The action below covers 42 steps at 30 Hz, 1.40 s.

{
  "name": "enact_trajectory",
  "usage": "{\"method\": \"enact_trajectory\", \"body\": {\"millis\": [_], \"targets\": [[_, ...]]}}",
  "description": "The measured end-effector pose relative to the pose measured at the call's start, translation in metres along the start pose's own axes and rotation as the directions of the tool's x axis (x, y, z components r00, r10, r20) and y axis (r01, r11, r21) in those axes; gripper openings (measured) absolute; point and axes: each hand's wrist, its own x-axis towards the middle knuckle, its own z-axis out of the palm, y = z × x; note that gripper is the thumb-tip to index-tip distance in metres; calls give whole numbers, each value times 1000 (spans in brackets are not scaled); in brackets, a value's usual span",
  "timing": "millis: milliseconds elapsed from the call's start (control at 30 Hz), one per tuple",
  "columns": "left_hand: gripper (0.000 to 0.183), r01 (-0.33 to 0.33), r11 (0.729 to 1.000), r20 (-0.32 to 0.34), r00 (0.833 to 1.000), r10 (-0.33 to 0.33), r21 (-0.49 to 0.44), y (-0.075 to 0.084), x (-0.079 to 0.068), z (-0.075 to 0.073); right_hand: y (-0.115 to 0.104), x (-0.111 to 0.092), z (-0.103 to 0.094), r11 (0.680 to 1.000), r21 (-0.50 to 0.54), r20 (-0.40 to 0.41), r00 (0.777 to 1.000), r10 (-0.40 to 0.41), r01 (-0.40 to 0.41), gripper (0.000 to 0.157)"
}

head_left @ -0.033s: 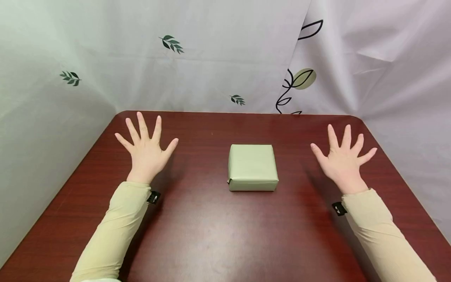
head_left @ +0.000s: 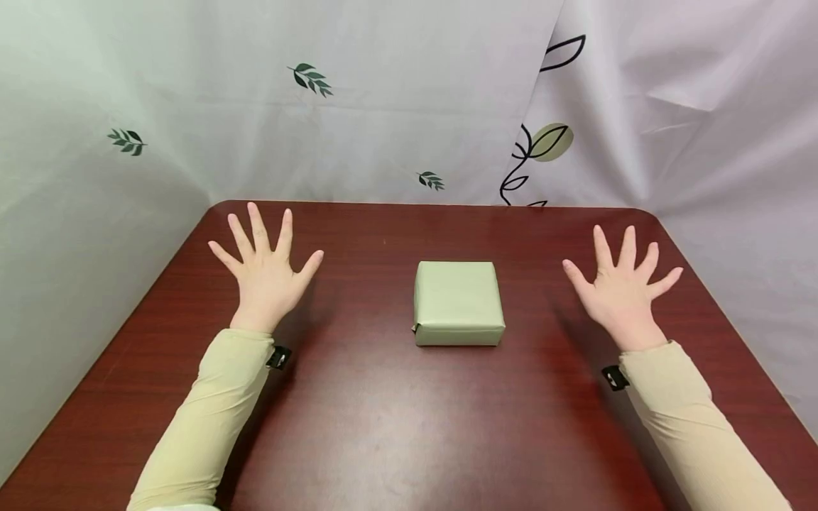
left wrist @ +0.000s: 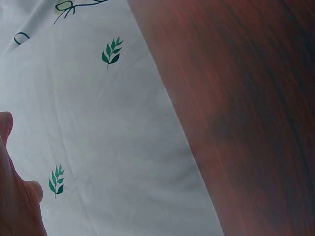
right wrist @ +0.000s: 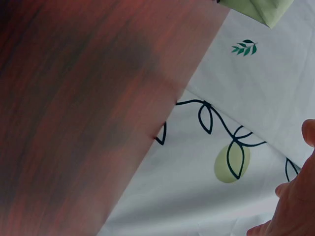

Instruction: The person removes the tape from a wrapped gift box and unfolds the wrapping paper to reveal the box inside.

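A pale green wrapped box [head_left: 459, 297] sits near the middle of the dark red wooden table [head_left: 383, 411]. To its left, my left hand [head_left: 263, 280] is held with straight, spread fingers, apart from the box and holding nothing. On the other side, my right hand [head_left: 622, 294] has its fingers spread as well and touches no object. Part of the left hand [left wrist: 17, 191] shows at the lower left of the left wrist view. In the right wrist view, part of the right hand [right wrist: 295, 196] appears at the right edge, and a corner of the box [right wrist: 263, 9] at the top.
White cloth [head_left: 383, 99] with leaf prints hangs behind the table and along both sides. Small black devices [head_left: 278, 357] are worn at both wrists, by the cuffs of the light sleeves [head_left: 217, 411].
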Motion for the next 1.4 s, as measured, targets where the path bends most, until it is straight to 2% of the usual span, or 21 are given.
{"method": "enact_trajectory", "body": {"millis": [333, 633, 1400], "targets": [[81, -4, 1000, 7, 1000, 4, 5, 2, -1, -1, -1, 2, -1, 1000, -10, 4, 1000, -4, 4, 80], [79, -6, 1000, -9, 1000, 6, 7, 2, -3, -7, -10, 7, -1, 999, -13, -6, 999, -42, 42, 78], [76, -103, 995, 45, 994, 103, 0, 15, -6, 0, -16, -1, 8, 996, -9, 30, 995, -90, 91, 75]]}}
